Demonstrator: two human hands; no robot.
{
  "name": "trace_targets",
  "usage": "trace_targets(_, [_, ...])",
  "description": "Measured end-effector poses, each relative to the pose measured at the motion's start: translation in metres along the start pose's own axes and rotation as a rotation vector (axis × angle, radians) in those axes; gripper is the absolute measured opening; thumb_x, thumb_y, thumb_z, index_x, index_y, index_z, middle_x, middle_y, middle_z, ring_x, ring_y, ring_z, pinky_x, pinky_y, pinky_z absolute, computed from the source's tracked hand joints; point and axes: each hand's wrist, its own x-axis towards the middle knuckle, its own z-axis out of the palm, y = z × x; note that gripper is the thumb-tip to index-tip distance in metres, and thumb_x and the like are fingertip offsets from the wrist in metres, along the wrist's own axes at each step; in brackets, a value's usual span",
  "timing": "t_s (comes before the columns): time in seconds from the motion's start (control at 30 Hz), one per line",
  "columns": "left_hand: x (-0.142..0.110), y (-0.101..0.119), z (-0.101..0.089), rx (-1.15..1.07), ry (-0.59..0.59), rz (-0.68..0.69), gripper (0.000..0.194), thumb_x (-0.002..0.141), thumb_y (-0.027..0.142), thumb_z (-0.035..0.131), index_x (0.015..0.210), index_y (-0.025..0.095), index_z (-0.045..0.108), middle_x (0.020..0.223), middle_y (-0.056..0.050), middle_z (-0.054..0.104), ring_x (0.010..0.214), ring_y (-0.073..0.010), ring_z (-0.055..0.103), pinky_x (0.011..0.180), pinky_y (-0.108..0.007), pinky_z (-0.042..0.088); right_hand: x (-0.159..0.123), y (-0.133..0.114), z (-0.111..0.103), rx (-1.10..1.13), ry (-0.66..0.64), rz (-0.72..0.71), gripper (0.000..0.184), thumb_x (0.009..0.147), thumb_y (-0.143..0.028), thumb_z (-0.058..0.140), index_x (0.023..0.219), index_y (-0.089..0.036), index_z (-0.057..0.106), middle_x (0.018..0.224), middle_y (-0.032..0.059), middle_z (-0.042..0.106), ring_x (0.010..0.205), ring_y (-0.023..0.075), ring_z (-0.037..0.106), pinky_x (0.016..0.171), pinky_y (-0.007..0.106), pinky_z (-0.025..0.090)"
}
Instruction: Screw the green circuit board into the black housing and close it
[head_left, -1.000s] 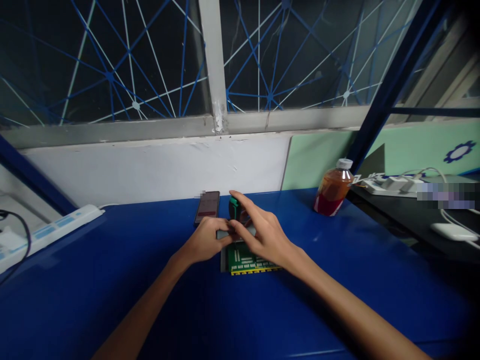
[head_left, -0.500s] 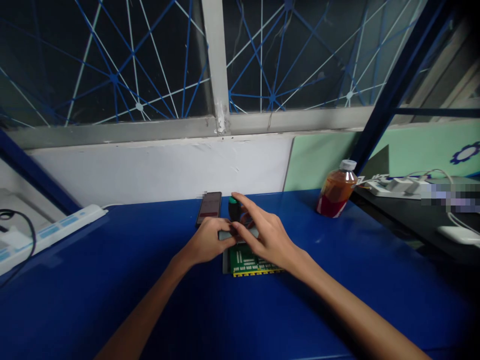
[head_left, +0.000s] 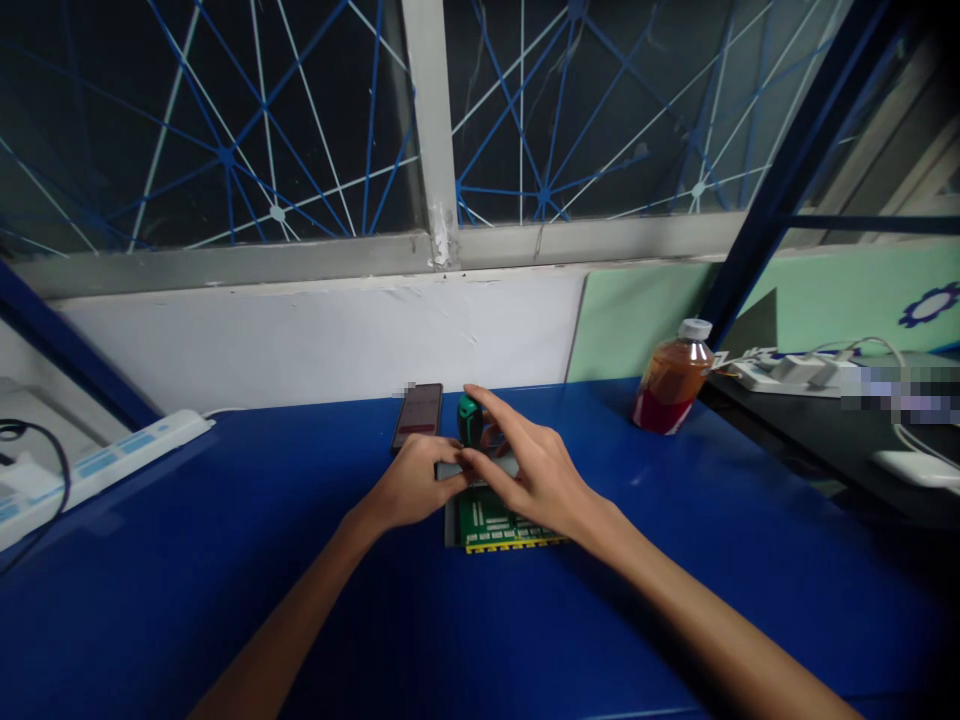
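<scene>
1. Here's the blue worktop (head_left: 420, 630), spread wide beneath everything, with the circuit board near its far edge.
2. Both forearms are in: the right one (head_left: 697, 610) slants up from the lower right, the left one (head_left: 300, 610) from the lower left, and the two hands meet in the middle.
3. Right hand (head_left: 536, 460): knuckles arched, index finger stretched to the top of the handle, thumb reaching low toward the left fingertips, remaining fingers bent behind. It's closed around that handle.
4. Left hand (head_left: 412, 480): palm down, wrist bent inward, thumb and fingers at the handle's base; whether they're clamped on anything, I can't tell.
5. Green circuit board (head_left: 487, 520), yellow along its near edge, lying flat and partly covered by the right hand.
6. Smallest of all, the green-and-black screwdriver handle (head_left: 470, 425), standing nearly upright above the board's far side, its lower end hidden by fingers.
</scene>
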Motion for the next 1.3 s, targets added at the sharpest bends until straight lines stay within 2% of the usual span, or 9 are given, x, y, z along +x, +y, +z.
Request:
trace_targets(0.3, [0.0,-0.0022,0.0017,0.023,0.013,-0.01,0.016,0.079,0.021,0.059,0.074,0.017,0.073,0.077,-0.003,0.071,0.075,-0.0168,0.064,0.073,-0.029,0.047,-0.0012,0.0008,0.0002,-0.007,-0.021,-0.006,0.063,0.089,-0.026,0.047,0.146,-0.022,0.02,0.115,0.0084,0.06,0.083,0.02,0.062,0.069,0.036,0.051])
trace_targets(0.5, [-0.0016,-0.0018,-0.0002,0.018,-0.038,0.019,0.019,0.081,0.017,0.053,0.073,0.016,0.071,0.082,-0.004,0.071,0.076,-0.0165,0.064,0.068,-0.027,0.046,-0.0022,0.0004,0.0004,-0.013,-0.008,-0.012,0.063,0.089,-0.026,0.048,0.146,-0.023,0.021,0.106,0.0068,0.062,0.081,0.02,0.062,0.067,0.036,0.051])
trace_targets(0.8, [-0.0001,0.0001,0.0026,0.025,0.007,-0.013,0.021,0.08,0.023,0.057,0.066,0.015,0.069,0.068,-0.001,0.068,0.062,-0.0128,0.06,0.056,-0.024,0.041,-0.0023,-0.0019,-0.0012,-0.011,-0.031,-0.032,0.058,0.091,-0.023,0.042,0.146,-0.022,0.021,0.112,0.0089,0.061,0.083,0.0202,0.063,0.071,0.038,0.053])
trace_targets(0.97, [-0.0008,-0.003,0.0031,0.011,0.0,-0.017,0.022,0.082,0.024,0.056,0.068,0.015,0.07,0.07,-0.001,0.069,0.065,-0.0133,0.06,0.058,-0.023,0.042,-0.0029,-0.001,-0.0011,-0.026,0.002,-0.046,0.06,0.091,-0.025,0.044,0.146,-0.024,0.021,0.112,0.0086,0.061,0.088,0.0215,0.062,0.072,0.038,0.053])
trace_targets(1.2, [0.0002,-0.001,0.0011,0.036,-0.053,-0.003,0.022,0.083,0.024,0.055,0.069,0.013,0.067,0.072,-0.003,0.066,0.07,-0.0153,0.06,0.066,-0.026,0.045,-0.0032,-0.0017,-0.0005,-0.036,0.002,-0.037,0.061,0.09,-0.027,0.047,0.145,-0.024,0.021,0.105,0.0071,0.062,0.078,0.0193,0.062,0.065,0.036,0.051])
trace_targets(1.3, [-0.0001,-0.001,0.0022,0.065,-0.034,-0.03,0.02,0.08,0.025,0.058,0.066,0.013,0.067,0.072,-0.003,0.067,0.066,-0.0146,0.059,0.062,-0.025,0.044,-0.0033,-0.0022,-0.0004,-0.035,0.008,-0.034,0.059,0.09,-0.027,0.046,0.144,-0.023,0.023,0.106,0.0073,0.062,0.078,0.0194,0.062,0.065,0.036,0.051])
